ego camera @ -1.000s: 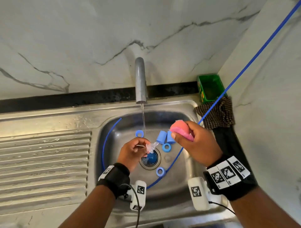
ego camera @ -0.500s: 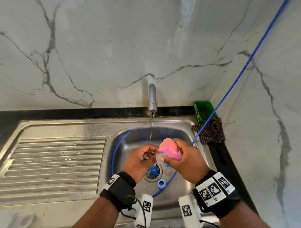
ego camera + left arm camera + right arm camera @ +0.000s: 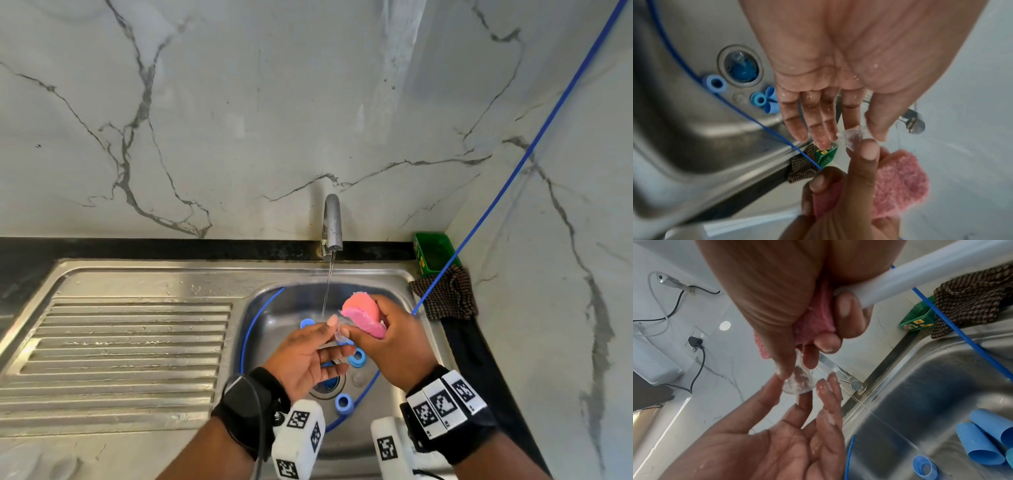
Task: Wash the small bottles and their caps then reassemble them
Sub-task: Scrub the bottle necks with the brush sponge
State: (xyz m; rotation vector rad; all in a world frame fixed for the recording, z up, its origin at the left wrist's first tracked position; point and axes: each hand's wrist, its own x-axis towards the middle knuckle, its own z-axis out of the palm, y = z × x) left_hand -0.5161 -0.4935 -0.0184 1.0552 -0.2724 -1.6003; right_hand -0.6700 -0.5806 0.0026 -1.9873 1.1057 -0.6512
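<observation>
A small clear bottle (image 3: 339,330) (image 3: 853,137) (image 3: 799,382) is in the air over the sink basin (image 3: 270,308), beside the thin water stream. My right hand (image 3: 394,339) (image 3: 777,305) pinches it between thumb and forefinger and grips a pink sponge (image 3: 361,313) (image 3: 900,181) in the same hand. My left hand (image 3: 318,349) (image 3: 828,113) (image 3: 797,426) lies palm up with wet, straight fingers. Its thumb and forefinger tips sit beside the bottle. Blue ring caps (image 3: 357,358) (image 3: 344,404) (image 3: 715,83) and blue tube-shaped pieces (image 3: 978,446) lie on the basin floor.
The tap (image 3: 332,222) runs a thin stream. A blue cable (image 3: 513,171) crosses the basin and climbs the right wall. A green box (image 3: 433,253) and a checked cloth (image 3: 445,296) sit at the back right corner. A ribbed draining board (image 3: 120,342) lies on the left.
The hands came together under the tap. My left fingers uncurled from the clear bottle and my right thumb and forefinger took hold of it. The head view tilted up.
</observation>
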